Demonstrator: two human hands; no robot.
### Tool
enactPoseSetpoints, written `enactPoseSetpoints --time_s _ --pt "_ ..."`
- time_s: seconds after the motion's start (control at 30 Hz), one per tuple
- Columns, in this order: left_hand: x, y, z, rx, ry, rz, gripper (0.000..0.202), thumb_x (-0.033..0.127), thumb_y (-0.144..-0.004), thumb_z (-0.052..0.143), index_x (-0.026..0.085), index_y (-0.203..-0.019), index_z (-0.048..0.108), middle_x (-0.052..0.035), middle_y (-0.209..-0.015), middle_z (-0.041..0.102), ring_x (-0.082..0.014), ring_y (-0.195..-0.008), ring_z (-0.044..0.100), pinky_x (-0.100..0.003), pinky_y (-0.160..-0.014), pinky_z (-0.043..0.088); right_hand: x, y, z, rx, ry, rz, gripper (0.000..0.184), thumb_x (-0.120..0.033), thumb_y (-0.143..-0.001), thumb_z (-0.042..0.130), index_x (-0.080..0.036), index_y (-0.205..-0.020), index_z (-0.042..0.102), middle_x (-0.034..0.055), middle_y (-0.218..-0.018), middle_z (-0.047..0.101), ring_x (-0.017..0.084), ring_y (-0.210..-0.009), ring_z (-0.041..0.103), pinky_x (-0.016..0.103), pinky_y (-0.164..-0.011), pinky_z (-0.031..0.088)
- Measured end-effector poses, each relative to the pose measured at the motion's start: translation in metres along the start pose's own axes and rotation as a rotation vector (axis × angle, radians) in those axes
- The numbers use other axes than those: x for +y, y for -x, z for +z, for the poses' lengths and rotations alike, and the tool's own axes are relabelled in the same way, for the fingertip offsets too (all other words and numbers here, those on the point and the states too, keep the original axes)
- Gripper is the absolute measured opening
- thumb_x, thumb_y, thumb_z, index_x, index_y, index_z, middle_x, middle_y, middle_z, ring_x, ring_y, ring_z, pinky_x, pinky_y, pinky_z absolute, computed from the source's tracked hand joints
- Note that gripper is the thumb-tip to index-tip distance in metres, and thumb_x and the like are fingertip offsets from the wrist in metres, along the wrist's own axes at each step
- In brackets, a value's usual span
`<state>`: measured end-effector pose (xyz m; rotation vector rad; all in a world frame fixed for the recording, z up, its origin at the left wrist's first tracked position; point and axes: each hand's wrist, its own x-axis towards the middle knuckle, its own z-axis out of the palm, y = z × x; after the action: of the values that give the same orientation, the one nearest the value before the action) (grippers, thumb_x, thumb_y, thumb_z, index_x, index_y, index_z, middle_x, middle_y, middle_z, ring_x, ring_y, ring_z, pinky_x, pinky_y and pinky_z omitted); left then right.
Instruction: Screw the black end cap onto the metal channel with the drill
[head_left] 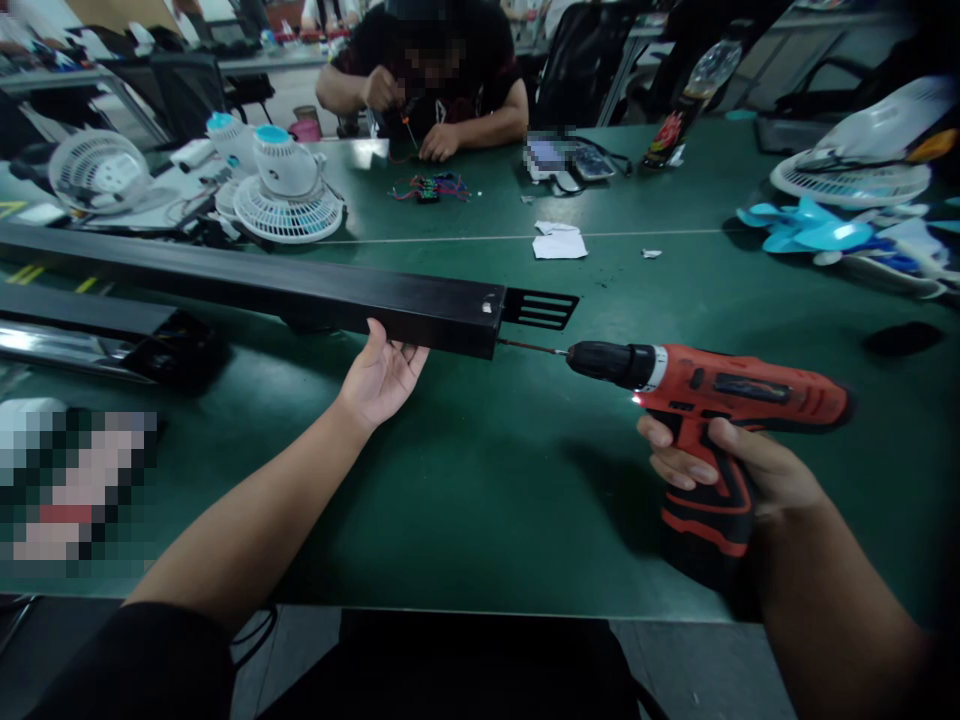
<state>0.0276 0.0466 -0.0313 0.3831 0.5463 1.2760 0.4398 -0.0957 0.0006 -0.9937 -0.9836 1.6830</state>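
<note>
My right hand (720,465) is wrapped round the handle of a red and black cordless drill (757,385). Its light glows below the chuck, and a long thin bit (531,347) reaches left to the end of a long black rectangular bar (360,295). My left hand (386,375) holds that bar from below near this end, thumb on the near side and fingers underneath. A slotted black plate (544,310) sticks out of the bar's end behind the bit. Whether the tip sits in a screw is too small to tell.
A second black bar (90,325) lies at the left. White fans (289,205) stand behind the bars. Across the green table (465,500), a person holds a screwdriver (409,130) near a wired circuit board (430,188). Blue fan blades (814,230) and a bottle (679,120) are at the right.
</note>
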Motion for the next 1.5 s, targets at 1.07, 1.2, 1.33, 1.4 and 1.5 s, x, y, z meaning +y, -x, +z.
enactPoseSetpoints --time_s 1.07,1.2,1.33,1.4,1.5 --pt "-0.002 0.000 0.004 0.088 -0.034 0.014 0.048 0.056 -0.127 0.050 0.023 -0.130 0.085 -0.0075 -0.122 0.092 -0.0213 -0.143 0.082 -0.027 -0.127 0.061 0.001 -0.002 0.003 0.010 -0.013 -0.016 0.050 -0.058 -0.085 0.106 -0.025 -0.112 0.083 0.0036 -0.093 0.072 0.005 -0.050 0.031 0.027 -0.047 0.054" --pt "-0.001 -0.001 0.000 0.039 -0.055 0.011 0.047 0.059 -0.125 0.057 0.024 -0.143 0.083 -0.0069 -0.125 0.092 -0.0209 -0.139 0.084 -0.026 -0.124 0.063 0.001 -0.002 0.003 0.023 -0.014 -0.014 0.051 -0.057 -0.085 0.106 -0.026 -0.118 0.081 0.0028 -0.093 0.073 0.005 -0.050 0.032 0.027 -0.047 0.054" --pt "-0.001 0.000 0.001 0.024 -0.061 0.016 0.049 0.060 -0.125 0.057 0.027 -0.152 0.080 -0.0057 -0.126 0.092 -0.0199 -0.137 0.085 -0.026 -0.123 0.064 0.001 -0.001 0.001 0.019 0.011 -0.012 0.051 -0.058 -0.086 0.104 -0.026 -0.118 0.080 0.0036 -0.093 0.072 0.007 -0.049 0.033 0.030 -0.047 0.054" --pt "-0.001 0.001 0.003 0.046 -0.072 0.020 0.048 0.059 -0.125 0.056 0.026 -0.150 0.081 -0.0063 -0.126 0.092 -0.0206 -0.140 0.084 -0.026 -0.124 0.063 0.002 -0.001 0.001 0.026 0.011 -0.013 0.050 -0.057 -0.087 0.103 -0.026 -0.117 0.079 0.0038 -0.093 0.072 0.007 -0.049 0.033 0.031 -0.046 0.053" --pt "-0.001 0.001 0.004 0.072 -0.081 0.021 0.046 0.058 -0.125 0.057 0.024 -0.143 0.083 -0.0074 -0.125 0.092 -0.0220 -0.143 0.083 -0.028 -0.126 0.062 0.001 -0.001 0.001 0.036 0.011 -0.007 0.047 -0.056 -0.087 0.102 -0.026 -0.115 0.079 0.0038 -0.092 0.072 0.007 -0.049 0.033 0.031 -0.046 0.053"
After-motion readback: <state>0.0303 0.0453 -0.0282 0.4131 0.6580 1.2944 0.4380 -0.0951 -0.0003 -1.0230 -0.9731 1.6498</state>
